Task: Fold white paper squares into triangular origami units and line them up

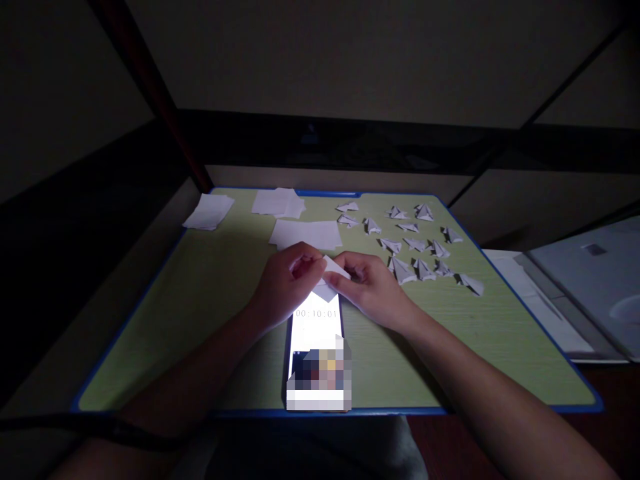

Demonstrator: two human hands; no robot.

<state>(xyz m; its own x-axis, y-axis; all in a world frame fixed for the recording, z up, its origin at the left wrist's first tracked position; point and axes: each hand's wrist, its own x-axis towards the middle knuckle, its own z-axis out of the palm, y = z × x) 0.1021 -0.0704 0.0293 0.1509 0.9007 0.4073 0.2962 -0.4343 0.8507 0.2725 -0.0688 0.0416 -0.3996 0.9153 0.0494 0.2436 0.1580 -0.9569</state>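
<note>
The folded paper (pixel 330 288), white and sharp-cornered, is above the green, blue-rimmed tabletop (pixel 190 287), pinched between the fingers of the left hand (pixel 287 283) and right hand (pixel 375 290). Below lies a phone (pixel 316 330), its lit screen reading "00:10:01". Three groups of flat white sheets (pixel 306 233) lie toward the far edge; fourteen small, pointed, creased paper figures (pixel 401 269) spread at right.

two bare hands (pixel 333 280) pinch a small folded white paper (pixel 330 291) — above a lit phone (pixel 317 333) on the green, blue-edged bench (pixel 210 300).
</note>
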